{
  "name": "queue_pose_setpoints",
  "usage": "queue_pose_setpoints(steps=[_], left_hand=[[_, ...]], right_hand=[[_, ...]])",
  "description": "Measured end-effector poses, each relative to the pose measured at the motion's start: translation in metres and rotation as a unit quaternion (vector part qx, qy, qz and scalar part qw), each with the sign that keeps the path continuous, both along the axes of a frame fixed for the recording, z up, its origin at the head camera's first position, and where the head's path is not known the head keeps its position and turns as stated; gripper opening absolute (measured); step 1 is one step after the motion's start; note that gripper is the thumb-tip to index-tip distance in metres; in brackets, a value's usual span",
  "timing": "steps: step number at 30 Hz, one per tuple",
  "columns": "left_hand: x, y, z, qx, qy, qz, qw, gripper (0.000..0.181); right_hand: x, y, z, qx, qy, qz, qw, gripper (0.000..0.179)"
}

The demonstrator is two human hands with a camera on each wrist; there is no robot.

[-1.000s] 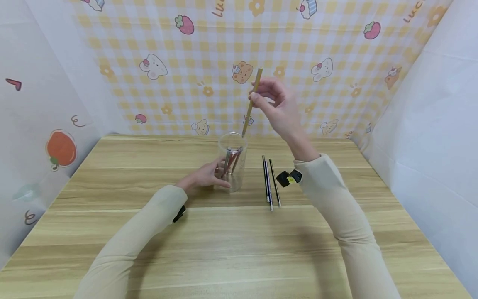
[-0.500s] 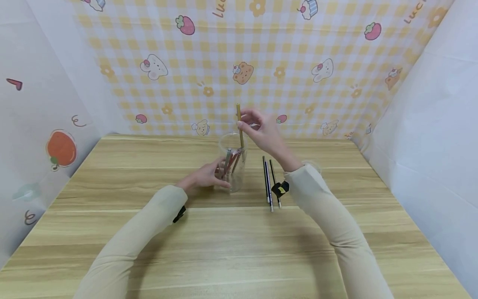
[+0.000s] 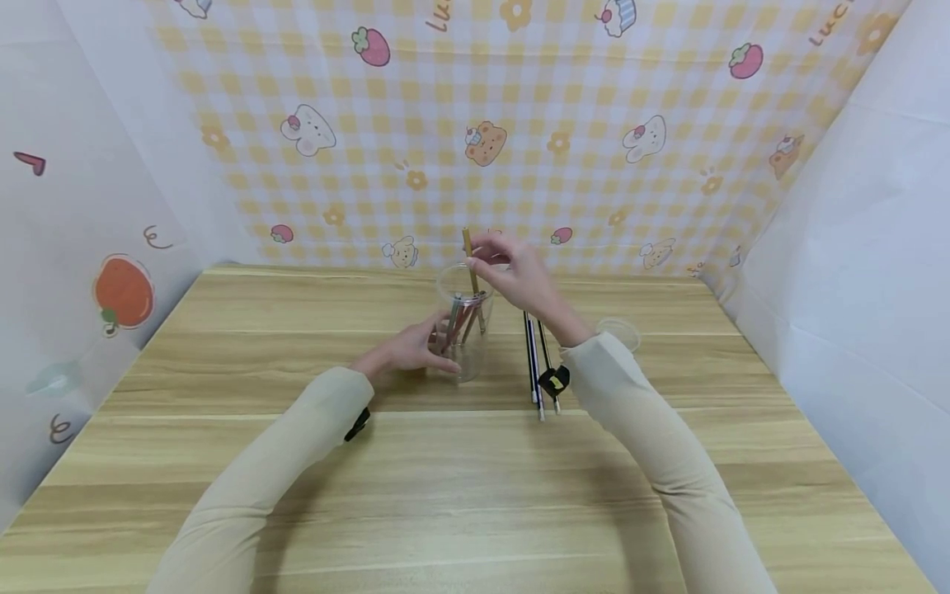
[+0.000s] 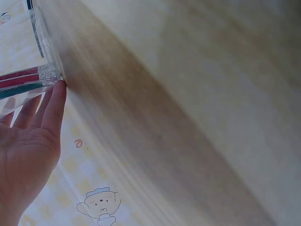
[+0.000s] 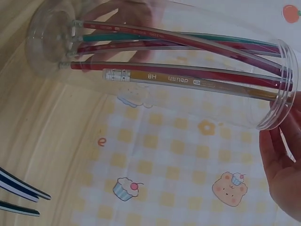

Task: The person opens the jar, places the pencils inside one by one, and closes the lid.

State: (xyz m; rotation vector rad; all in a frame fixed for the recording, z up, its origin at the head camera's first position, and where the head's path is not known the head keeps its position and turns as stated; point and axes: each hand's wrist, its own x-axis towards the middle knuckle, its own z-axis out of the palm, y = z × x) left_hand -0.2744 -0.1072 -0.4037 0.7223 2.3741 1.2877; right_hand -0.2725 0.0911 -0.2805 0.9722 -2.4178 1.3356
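A tall clear plastic cup [image 3: 467, 368] stands upright on the table, several red and green pencils [image 5: 188, 73] leaning inside it. My left hand [image 3: 410, 346] holds the cup low on its left side, thumb in front and fingers behind. In the left wrist view, the fingertips [image 4: 59, 89] lie along the cup near its base. My right hand [image 3: 515, 272], at the cup's rim, pinches a gold pencil [image 5: 164, 79] near its upper end. Inside the cup, the gold pencil points eraser-end down, its eraser still above the cup's bottom.
Dark striped pencils [image 3: 531, 355] lie side by side on the wooden table [image 3: 475, 495], right of the cup and partly under my right wrist. A round clear lid [image 3: 622, 332] lies further right, partly behind the sleeve. A yellow checked cloth [image 3: 356, 165] hangs behind the table.
My right hand has moved down and left, bringing the gold pencil from above the rim into the cup. The left hand has stayed on the cup.
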Motion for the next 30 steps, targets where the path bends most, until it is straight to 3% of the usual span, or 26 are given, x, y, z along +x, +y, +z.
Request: queue_pose_setpoints(steps=[21, 30], left_hand=[[-0.002, 0.000, -0.002, 0.008, -0.004, -0.001, 1.0000, 0.082], [-0.002, 0.000, -0.002, 0.007, -0.003, 0.000, 1.0000, 0.081]], right_hand=[[-0.006, 0.002, -0.017, 0.055, 0.061, -0.003, 0.9966, 0.012], [-0.006, 0.002, -0.008, 0.119, 0.059, -0.002, 0.9911, 0.012]])
